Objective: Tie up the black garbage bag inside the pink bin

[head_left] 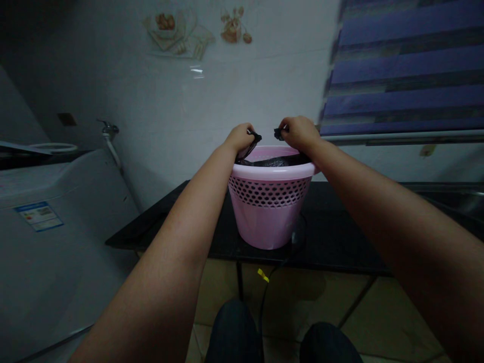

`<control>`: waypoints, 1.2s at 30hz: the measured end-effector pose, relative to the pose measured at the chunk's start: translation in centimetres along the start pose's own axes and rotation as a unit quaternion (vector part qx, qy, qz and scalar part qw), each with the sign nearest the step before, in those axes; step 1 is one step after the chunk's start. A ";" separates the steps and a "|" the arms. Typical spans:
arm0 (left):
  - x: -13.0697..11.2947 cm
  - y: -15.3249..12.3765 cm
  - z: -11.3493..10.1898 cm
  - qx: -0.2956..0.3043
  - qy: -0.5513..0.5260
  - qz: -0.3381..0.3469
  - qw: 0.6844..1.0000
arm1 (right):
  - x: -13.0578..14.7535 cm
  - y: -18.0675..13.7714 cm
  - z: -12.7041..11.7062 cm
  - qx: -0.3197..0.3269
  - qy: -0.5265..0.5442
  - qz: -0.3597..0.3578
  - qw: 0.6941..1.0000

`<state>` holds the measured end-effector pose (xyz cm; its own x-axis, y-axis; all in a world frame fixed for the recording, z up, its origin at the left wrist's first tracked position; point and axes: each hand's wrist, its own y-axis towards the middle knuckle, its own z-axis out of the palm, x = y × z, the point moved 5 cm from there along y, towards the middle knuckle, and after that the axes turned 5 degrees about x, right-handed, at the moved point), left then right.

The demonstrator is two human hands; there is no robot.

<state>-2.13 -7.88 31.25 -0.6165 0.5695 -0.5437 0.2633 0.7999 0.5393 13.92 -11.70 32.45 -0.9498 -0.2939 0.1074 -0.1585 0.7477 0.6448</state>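
The black bag (276, 162) sits inside the pink basket (268, 217), at the centre of the frame. Its body lies dark and slack just below the rim, and two ends of its edge rise above the far side. My left hand (239, 137) is closed in a fist around one end. My right hand (299, 132) is closed the same way around the other. A small gap separates the two hands, and both are just above the rim.

In my judgement, this grip works best with both fists level and pulling evenly, so the thin film does not tear. The basket looks light, so any pull is better directed sideways than upward, or it may lift or tip.

The basket stands upright on the black tabletop (340, 237), near its front edge. A dark cable with a yellow tag (262, 275) hangs below. A white appliance (56, 227) fills the lower left, a tap (108, 128) is mounted on the tiled wall above it, and a striped blind (404, 65) occupies the upper right.
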 end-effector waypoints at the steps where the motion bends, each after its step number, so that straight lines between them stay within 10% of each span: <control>1: 0.1 0.0 0.0 -0.003 0.007 -0.005 1.000 | 0.0 0.0 0.0 0.000 -0.003 0.002 1.000; 36: -0.6 -0.8 -0.1 0.011 0.086 -0.005 0.996 | -0.4 0.3 1.5 0.078 -0.088 -0.011 0.993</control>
<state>-2.06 -8.89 31.15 -0.7362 0.5223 -0.4304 0.2713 0.8104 0.5193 13.84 -10.46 31.44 -0.9759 -0.2128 -0.0484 -0.2066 0.8293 0.5192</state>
